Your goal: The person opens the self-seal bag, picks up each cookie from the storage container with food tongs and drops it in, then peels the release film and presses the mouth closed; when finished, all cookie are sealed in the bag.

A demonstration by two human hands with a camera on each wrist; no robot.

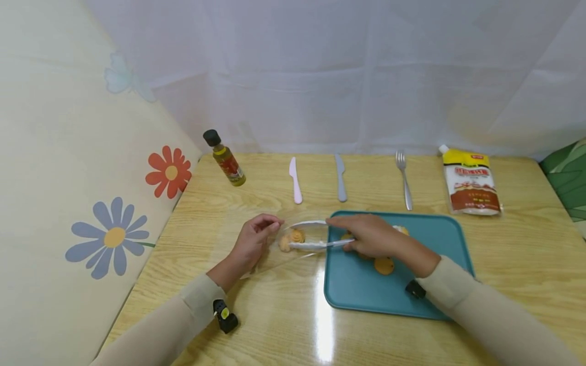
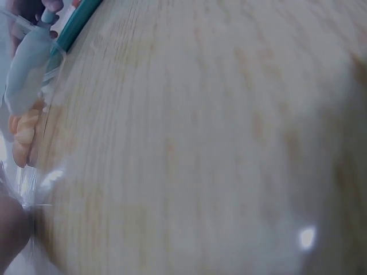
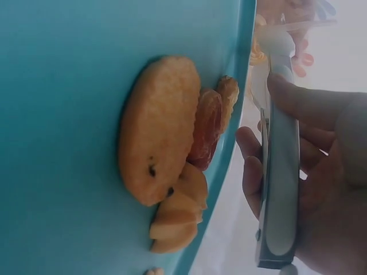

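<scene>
worktop (image 1: 284, 315) pale wood, bears all | teal tray (image 1: 366, 295) right of centre, biscuits (image 1: 383, 265) on it by the right hand | clear bag (image 1: 293, 244) just left of tray, mouth pinched open by left hand (image 1: 252, 244), seemingly to admit tongs | right hand (image 1: 373, 236) grips grey-white tongs (image 1: 316, 244), tips inside bag beside two pale swirled biscuits (image 1: 293, 239)

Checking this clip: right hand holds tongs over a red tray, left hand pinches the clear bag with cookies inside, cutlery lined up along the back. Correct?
Not quite: the tray is teal, not red, as the head view shows, and the right wrist view confirms it. The rest holds: the right hand holds the tongs, the left hand pinches the clear bag with cookies inside, and two knives and a fork lie along the back.
</scene>
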